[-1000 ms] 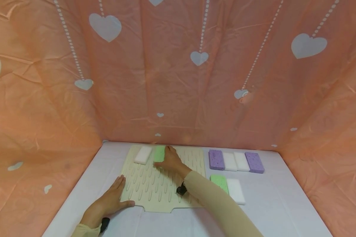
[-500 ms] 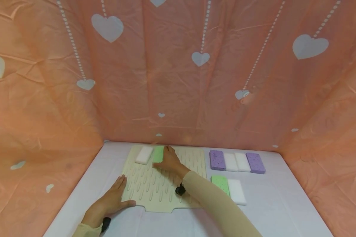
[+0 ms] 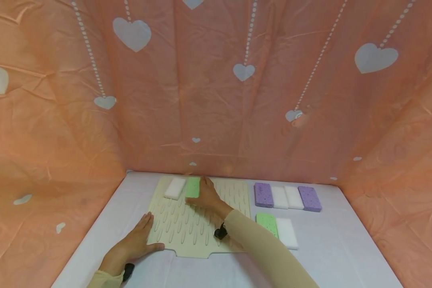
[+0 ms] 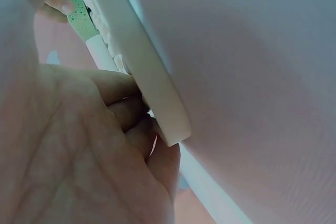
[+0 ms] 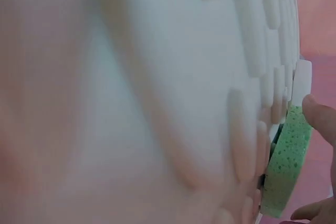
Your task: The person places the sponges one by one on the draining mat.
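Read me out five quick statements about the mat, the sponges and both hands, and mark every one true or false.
1. The right hand is touching a green sponge. True.
2. Two white blocks lie between two purple sponges. True.
3. The left hand is holding one of the purple sponges. False: it is at the edge of the cream mat.
4. A second green sponge lies off the mat, beside a white block. True.
5. The sponge under the right hand is alone on the mat. False: another white block lies to its left in the head view.
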Tool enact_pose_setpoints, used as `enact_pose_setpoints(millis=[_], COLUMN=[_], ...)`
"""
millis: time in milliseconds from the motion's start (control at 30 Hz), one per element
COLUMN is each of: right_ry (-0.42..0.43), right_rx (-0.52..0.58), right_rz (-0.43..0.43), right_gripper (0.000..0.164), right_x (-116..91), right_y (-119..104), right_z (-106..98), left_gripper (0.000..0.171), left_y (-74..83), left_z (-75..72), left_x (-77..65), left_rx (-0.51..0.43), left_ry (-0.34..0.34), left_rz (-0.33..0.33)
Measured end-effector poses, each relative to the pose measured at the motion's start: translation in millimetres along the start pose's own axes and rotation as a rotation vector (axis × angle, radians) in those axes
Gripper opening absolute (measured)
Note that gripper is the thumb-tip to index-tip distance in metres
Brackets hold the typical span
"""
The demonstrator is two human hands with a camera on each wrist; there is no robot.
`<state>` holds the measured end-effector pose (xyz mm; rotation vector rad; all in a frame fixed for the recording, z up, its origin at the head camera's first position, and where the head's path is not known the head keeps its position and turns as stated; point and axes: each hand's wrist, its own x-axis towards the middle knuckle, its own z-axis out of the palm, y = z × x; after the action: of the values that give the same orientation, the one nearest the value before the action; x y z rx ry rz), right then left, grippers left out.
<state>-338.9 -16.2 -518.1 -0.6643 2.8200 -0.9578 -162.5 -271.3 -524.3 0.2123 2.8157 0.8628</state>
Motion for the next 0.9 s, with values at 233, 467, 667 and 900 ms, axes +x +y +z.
enact_pose_setpoints(millis=[233, 467, 667, 900], right_ry=[-0.014, -0.034, -0.041, -0.047], right_rx=[0.062, 0.07, 0.04, 0.116], right_rz=[-0.032, -0.048, -0.061, -0.032], right_gripper=[0.123, 0.121, 0.121, 0.118], right_x=[-12, -28, -44, -64], right_y=[4, 10, 12, 17], right_z=[-8, -18, -28, -47], left_gripper=[0.132, 0.128, 0.129, 0.128], left_y=[3.8, 7.5, 4.7, -0.4], left_z=[-1.2, -2.7, -0.5, 2.1], left_x=[0.1, -0.8, -1.8, -0.3], left_rx=[0.002, 0.046, 0.038, 0.038], left_ry=[-0.017, -0.022, -0.002, 0.017], left_rz=[-0.028, -0.027, -0.003, 0.046])
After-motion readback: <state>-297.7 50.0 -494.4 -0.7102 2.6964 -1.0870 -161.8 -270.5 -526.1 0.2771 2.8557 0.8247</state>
